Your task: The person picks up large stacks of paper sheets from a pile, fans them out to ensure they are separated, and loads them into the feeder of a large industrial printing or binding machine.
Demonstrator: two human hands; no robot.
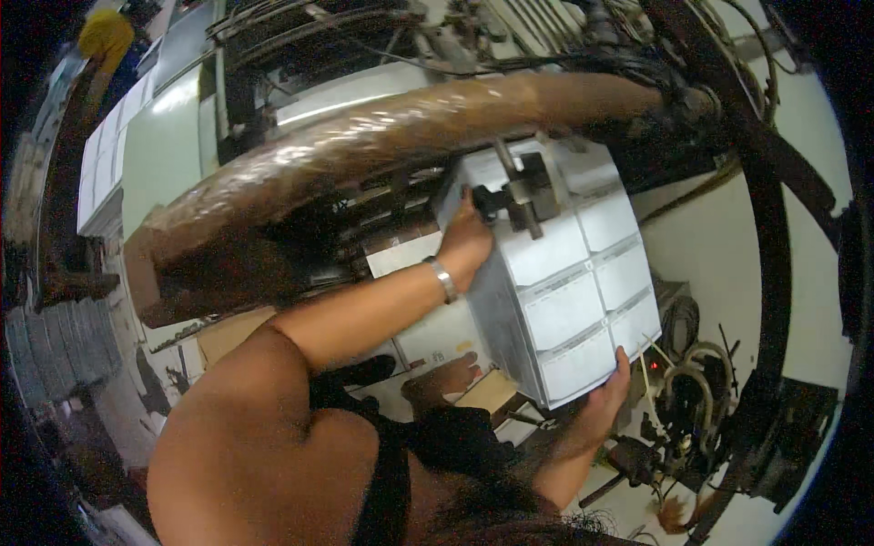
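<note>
A tall stack of printed white sheets (pixel 564 291) stands in the middle, its top printed in a grid of boxes. My left hand (pixel 466 244), with a metal band (pixel 442 278) at the wrist, reaches to the stack's far left side. It is right beside a black knob-like part (pixel 492 202) on a metal rod (pixel 523 196) above the sheets. Most of its fingers are hidden or blurred, so its grip does not show. My right hand (pixel 608 395) lies along the near right corner of the stack, one finger stretched up the edge and the others hidden.
A thick roller-like bar (pixel 382 123) in shiny brown wrap crosses beyond the stack. Another stack of white sheets (pixel 107 164) is at the far left. Hoses and metal parts (pixel 683 391) lie at the right, beside a dark upright frame (pixel 774 255). A bare foot (pixel 443 376) shows below.
</note>
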